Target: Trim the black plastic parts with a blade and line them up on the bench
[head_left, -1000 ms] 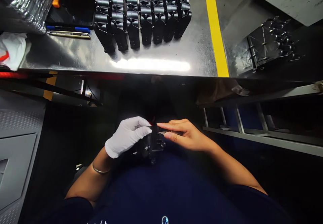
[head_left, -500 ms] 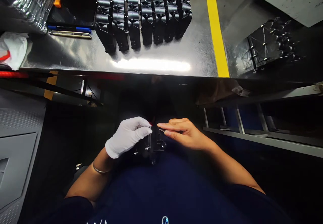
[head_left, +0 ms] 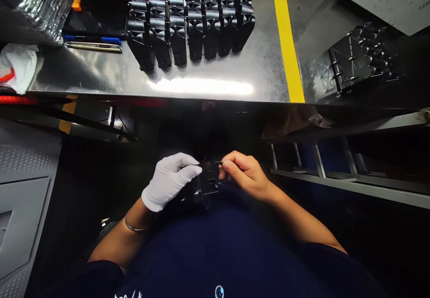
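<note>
My left hand, in a white glove, pinches a shiny black moulded part between thumb and fingers. The part is hard to make out against the dark background, and only its glints and edges show. To its right, my bare right hand has thumb and forefinger closed on a thin dark blade-like tool. A short tip of that tool points left toward the black part; the rest is hidden in the fingers. I cannot tell whether the tip touches the part.
Several ribbed black parts stand in rows on the metal bench. Pens, a white cloth and stacked clear trays lie left. Yellow tape crosses the bench; another black part lies right of it.
My right fingers have gone from stretched out to curled in a pinch, and the thin tool now points left from them. The black part has tilted a little in my left hand.
</note>
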Action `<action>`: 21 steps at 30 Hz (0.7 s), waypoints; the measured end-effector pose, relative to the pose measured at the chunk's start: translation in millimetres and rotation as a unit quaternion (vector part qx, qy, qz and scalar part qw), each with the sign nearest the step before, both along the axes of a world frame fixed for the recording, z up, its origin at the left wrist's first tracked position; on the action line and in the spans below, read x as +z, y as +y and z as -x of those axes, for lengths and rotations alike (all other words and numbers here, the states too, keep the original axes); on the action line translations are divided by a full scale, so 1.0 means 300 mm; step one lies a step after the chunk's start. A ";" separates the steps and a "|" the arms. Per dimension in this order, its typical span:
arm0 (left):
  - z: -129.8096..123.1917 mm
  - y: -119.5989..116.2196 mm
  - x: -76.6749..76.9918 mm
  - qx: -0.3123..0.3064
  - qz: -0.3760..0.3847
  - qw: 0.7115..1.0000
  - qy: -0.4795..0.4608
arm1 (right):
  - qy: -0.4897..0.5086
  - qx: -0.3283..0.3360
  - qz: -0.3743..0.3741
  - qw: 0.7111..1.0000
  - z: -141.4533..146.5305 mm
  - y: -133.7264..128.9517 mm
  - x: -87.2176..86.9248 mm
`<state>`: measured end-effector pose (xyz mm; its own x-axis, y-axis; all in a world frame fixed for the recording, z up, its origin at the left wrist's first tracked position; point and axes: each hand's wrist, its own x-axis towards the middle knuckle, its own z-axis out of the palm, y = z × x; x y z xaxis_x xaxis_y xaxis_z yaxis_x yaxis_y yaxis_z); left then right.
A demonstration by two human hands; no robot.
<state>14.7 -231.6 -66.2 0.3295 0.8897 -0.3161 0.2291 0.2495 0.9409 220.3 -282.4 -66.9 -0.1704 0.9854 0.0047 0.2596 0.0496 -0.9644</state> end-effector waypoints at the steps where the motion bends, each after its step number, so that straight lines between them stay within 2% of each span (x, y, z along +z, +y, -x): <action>1: -0.001 -0.003 -0.004 0.012 -0.011 1.000 0.004 | -0.019 -0.001 -0.032 0.999 0.007 -0.001 -0.001; 4: -0.004 -0.011 -0.014 0.032 -0.040 0.999 0.007 | -0.048 -0.012 -0.097 0.994 0.027 -0.001 -0.003; 14: -0.006 -0.020 -0.019 0.028 -0.053 0.998 -0.004 | -0.058 -0.007 -0.112 0.992 0.036 0.000 0.000; 19: -0.008 -0.024 -0.022 0.043 -0.014 0.999 -0.002 | -0.063 0.037 -0.148 0.986 0.021 0.000 -0.002; 21: -0.013 -0.025 -0.018 0.045 0.001 0.999 -0.010 | -0.049 0.067 -0.139 0.987 0.010 0.005 -0.001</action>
<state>18.6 -239.2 -71.6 0.2541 0.9154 -0.3123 0.1866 0.2705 0.9445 217.2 -280.9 -67.2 -0.3126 0.9170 0.2479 0.3235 0.3482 -0.8798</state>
